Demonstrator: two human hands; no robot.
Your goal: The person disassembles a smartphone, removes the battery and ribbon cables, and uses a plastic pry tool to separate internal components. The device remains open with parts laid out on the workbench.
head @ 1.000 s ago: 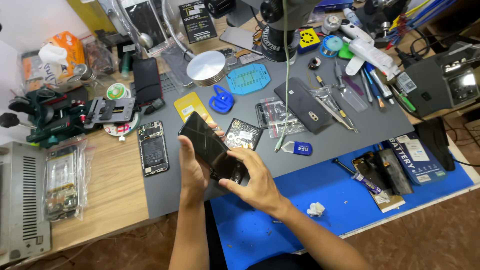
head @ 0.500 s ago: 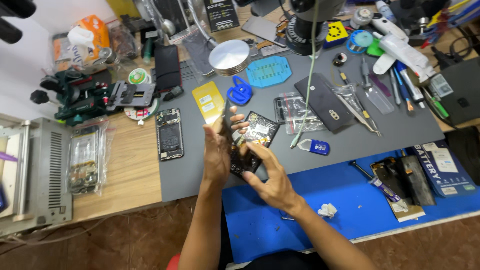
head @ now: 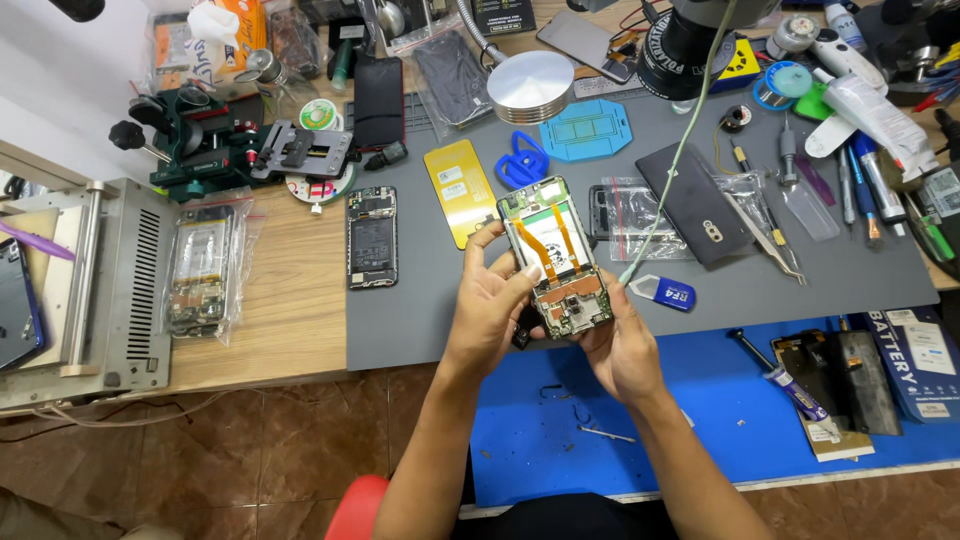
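Opened phone (head: 556,258), back cover off, held in both hands above the near edge of a matte grey mat (head: 420,310). The phone is a slim rectangle tilted slightly, its top pointing away from the person; its exposed inside shows a pale battery face crossed by two orange ribbon cables, with green circuit board at top and bottom and dull metal shields.

Left hand (head: 490,305): fingers curled around the phone's left long edge, thumb laid along that edge near the upper half, so the hand pinches the frame from the side. Right hand (head: 620,345): cupped under the phone's lower right corner, thumb pressed on the lower edge; the other fingers lie behind the phone and their spread cannot be told.

Just beyond the left fingertips lies a glossy yellow back cover (head: 459,190), flat on the mat. Further left of the left hand, a second bare phone (head: 372,237) lies flat, dark and rectangular. Right of the right thumb, near it, sits a small blue plastic tag (head: 668,292). Beyond the phone's top, a black back cover (head: 695,203) lies aslant, smooth and matte. Below the wrists a bright blue mat (head: 560,430) carries small loose scraps.
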